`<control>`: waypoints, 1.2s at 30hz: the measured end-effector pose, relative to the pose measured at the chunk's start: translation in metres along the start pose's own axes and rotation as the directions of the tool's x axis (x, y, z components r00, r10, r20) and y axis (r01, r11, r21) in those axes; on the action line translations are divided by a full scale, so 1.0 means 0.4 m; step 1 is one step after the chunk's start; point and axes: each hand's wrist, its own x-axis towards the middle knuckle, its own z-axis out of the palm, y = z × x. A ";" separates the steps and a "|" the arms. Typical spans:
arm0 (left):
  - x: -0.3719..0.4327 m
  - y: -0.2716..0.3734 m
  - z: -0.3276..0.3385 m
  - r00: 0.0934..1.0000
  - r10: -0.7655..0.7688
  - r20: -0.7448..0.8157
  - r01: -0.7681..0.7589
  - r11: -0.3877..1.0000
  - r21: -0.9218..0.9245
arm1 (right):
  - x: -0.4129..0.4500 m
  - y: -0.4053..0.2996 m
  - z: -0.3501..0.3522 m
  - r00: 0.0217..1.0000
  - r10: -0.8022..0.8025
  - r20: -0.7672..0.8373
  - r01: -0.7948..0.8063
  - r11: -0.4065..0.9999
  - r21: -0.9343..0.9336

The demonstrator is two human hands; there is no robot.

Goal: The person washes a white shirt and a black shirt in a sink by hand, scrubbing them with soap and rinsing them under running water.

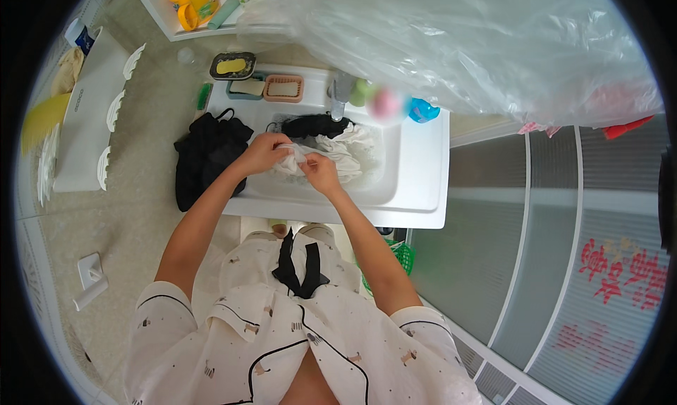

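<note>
A white garment [341, 153] lies wet in the basin of a white sink [418, 177], among suds. My left hand [266, 153] pinches a bunched part of it over the basin's left side. Close by, my right hand [320, 173] grips the same cloth, its fingers curled around a fold. Behind both hands, a black cloth item [314, 125] sits in the water under the faucet [339, 95]. To the left, a black garment [211, 153] with a thin strap is draped over the sink's left edge, next to my left forearm.
Soap dishes with bars of soap [231, 66] and a green brush [203, 96] line the back left. A blue plastic packet [423, 110] rests at the back right. A large clear plastic sheet [476, 45] hangs at upper right, above sliding ribbed panels [476, 235]. A white wall rack [90, 114] is on the left.
</note>
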 end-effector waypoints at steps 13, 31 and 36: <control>0.010 -0.173 0.069 0.883 -0.260 -0.391 0.413 0.827 0.383 | -0.035 -0.306 -0.292 0.973 0.213 0.083 -0.152 0.329 0.932; 0.098 -0.212 0.343 0.999 -0.034 0.021 0.002 0.550 0.835 | 0.026 0.154 -0.044 0.907 0.357 -0.224 -0.414 0.661 -0.626; 0.192 -0.234 0.446 0.950 -0.305 0.071 0.121 0.566 0.815 | 0.085 0.263 -0.062 0.862 0.424 -0.279 -0.505 0.667 -0.548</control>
